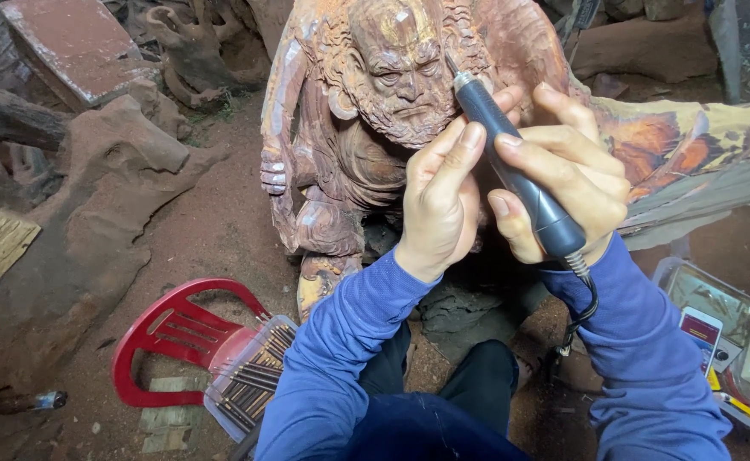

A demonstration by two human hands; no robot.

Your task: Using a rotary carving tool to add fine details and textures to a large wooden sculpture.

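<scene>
Step in hand, as I judge it: fine detail carving on the wooden statue, at the cheek beside the face

- Right hand: grip wrapped and pressed together around the dark rotary tool; thumb and fingers pinch its grey body. Tool runs diagonally, bit end up-left, the tip at or just off the carved cheek; contact too small to tell. Cord leaves the lower end and drops past the wrist
- Left hand: fingers together and extended upward, lying against the side of the tool's shaft, steadying it; palm between tool and statue. Not closed around anything that I can see
- Statue stands upright on the dirt floor, directly ahead, reddish-brown, bearded figure with deep-cut hair

Next move, by my reckoning, calls for small, controlled strokes with the left hand bracing, light pressure so the bit does not skip across finished relief, and slack kept in the cord

Packages and the like:
- Clear plastic box, low left, rectangular, full of thin dark bits, resting against a red plastic chair
- Clear bin, low right, holding a small red-and-white rectangular pack; a yellow item sits at its lower edge
- Rough wood blocks at left
</scene>
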